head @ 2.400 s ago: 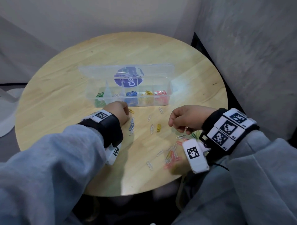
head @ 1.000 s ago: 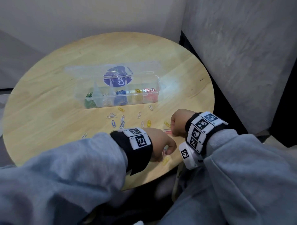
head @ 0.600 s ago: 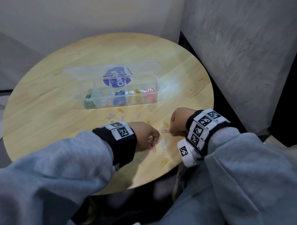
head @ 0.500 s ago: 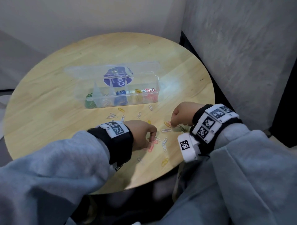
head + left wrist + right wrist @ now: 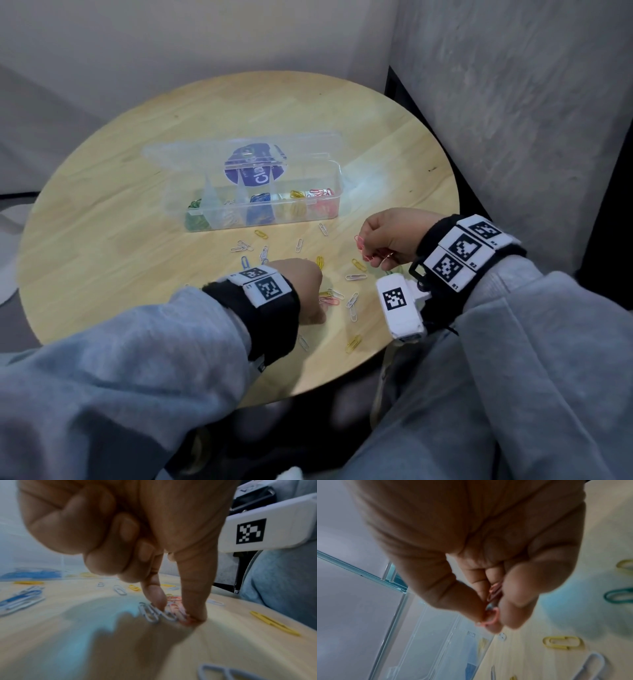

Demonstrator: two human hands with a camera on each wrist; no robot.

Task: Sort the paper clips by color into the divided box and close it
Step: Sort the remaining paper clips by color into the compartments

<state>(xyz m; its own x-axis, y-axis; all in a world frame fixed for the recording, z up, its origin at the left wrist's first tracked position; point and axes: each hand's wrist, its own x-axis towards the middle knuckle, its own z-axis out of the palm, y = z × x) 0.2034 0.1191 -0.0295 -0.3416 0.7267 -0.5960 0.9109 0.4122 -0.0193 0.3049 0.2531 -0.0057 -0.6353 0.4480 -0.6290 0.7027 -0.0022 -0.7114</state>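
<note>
The clear divided box [image 5: 253,205] stands open on the round wooden table [image 5: 102,240], its lid tipped back; green, blue, yellow and red clips lie in separate compartments. My right hand [image 5: 387,236] is raised right of the box and pinches several pink clips [image 5: 363,248] [image 5: 491,607] between thumb and fingers. My left hand [image 5: 305,291] is down on the table; its thumb and forefinger [image 5: 193,601] close on a small heap of pink and white clips [image 5: 173,611]. Loose white, blue and yellow clips [image 5: 298,245] lie scattered before the box.
A grey wall [image 5: 513,102] rises close on the right. Yellow clips [image 5: 352,342] lie near the table's front edge. Grey sleeves and tagged wristbands cover both forearms. The box front [image 5: 436,635] shows in the right wrist view.
My left hand came back from the box to the heap near the front edge. My right hand lifted off the table with pink clips and moved up toward the box.
</note>
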